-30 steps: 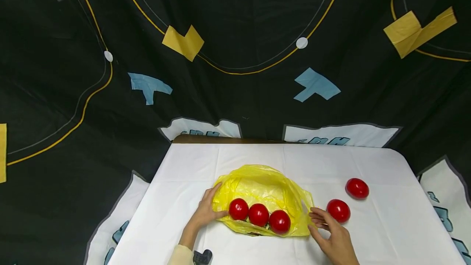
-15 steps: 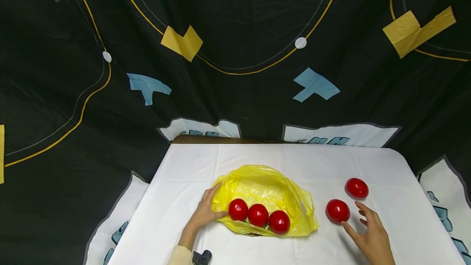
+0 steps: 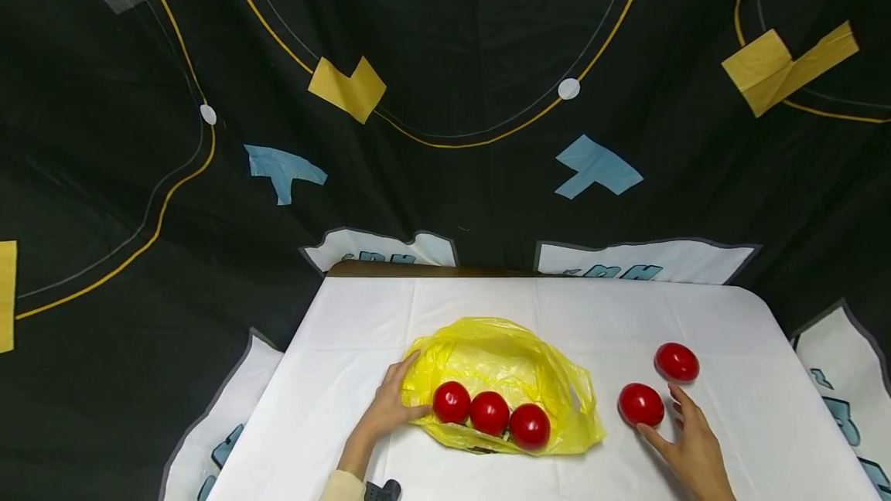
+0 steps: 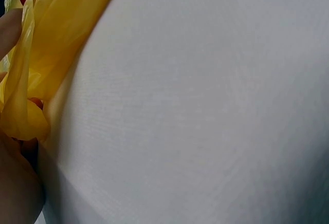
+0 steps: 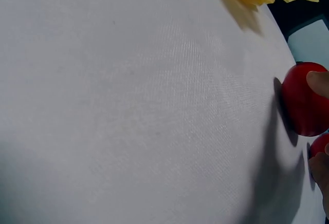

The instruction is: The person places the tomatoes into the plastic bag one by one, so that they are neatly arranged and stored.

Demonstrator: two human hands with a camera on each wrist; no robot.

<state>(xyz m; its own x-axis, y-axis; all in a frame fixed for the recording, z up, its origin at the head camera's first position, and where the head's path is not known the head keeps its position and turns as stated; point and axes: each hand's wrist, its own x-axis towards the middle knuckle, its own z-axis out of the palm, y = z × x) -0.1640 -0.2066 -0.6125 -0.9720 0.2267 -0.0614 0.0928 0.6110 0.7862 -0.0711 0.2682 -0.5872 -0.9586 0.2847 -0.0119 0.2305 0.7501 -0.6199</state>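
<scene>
A yellow plastic bag (image 3: 487,339) lies on the white-covered table, its mouth spread toward me. Three red tomatoes (image 3: 489,413) sit in a row inside it. My left hand (image 3: 387,407) holds the bag's left edge between thumb and fingers; thin yellow film shows around the fingers (image 4: 9,31) in the left wrist view. To the right of the bag, my right hand (image 3: 689,443) is around the near side of a loose tomato (image 3: 640,405), thumb at its front and index finger at its right. A second loose tomato (image 3: 677,362) lies just behind.
The white tablecloth (image 3: 348,331) covers the table, whose brown back edge (image 3: 431,269) shows. A black curtain (image 3: 452,199) with taped pieces hangs behind. A small black device (image 3: 383,491) sits at my left wrist.
My right hand has let go of the bag's right edge and moved right to the nearer loose tomato. My left hand stays on the bag, and the three tomatoes inside have not moved.
</scene>
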